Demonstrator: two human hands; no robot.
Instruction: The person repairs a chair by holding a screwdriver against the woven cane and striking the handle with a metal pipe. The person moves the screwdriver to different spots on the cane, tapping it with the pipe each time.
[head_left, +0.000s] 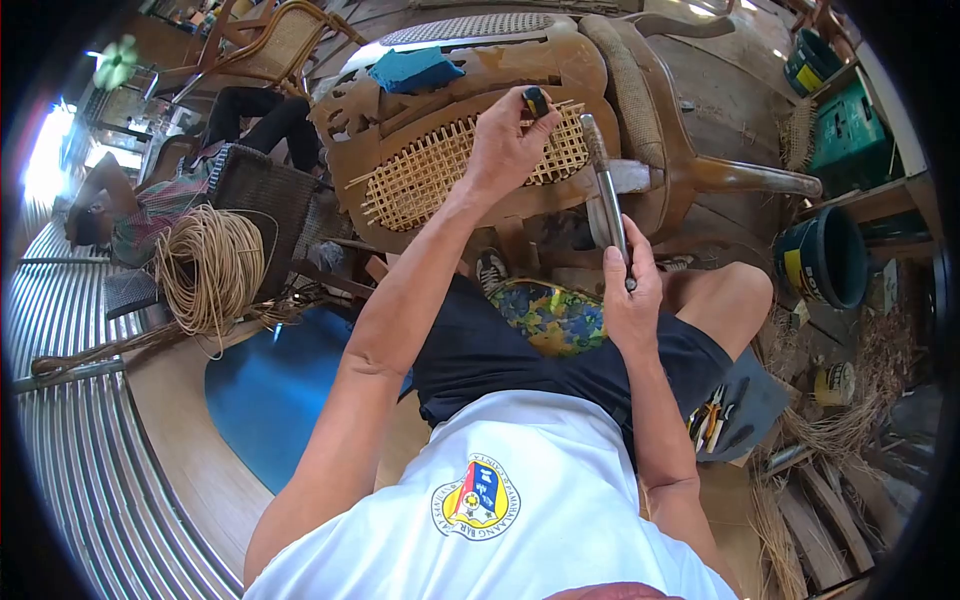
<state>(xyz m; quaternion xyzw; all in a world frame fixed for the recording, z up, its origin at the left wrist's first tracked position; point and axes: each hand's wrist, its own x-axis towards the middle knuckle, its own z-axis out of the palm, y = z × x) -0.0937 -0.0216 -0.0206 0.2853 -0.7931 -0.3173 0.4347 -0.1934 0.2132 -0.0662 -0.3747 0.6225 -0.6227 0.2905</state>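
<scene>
My left hand is closed around a tool with a black-and-yellow handle, held over the woven cane panel; the tool's lower end is hidden. The open cane weave, with loose strand ends round its edge, fills an oval opening in a brown carved wooden chair frame. In my right hand is a hammer with a shiny metal shaft, its head raised near the frame's right side. A blue cloth or sponge lies on the frame's far part.
A coil of cane sits at left, near another person seated beyond. At right stand dark green buckets and a green box. Hand tools lie by my right thigh. A patterned cushion is between my legs.
</scene>
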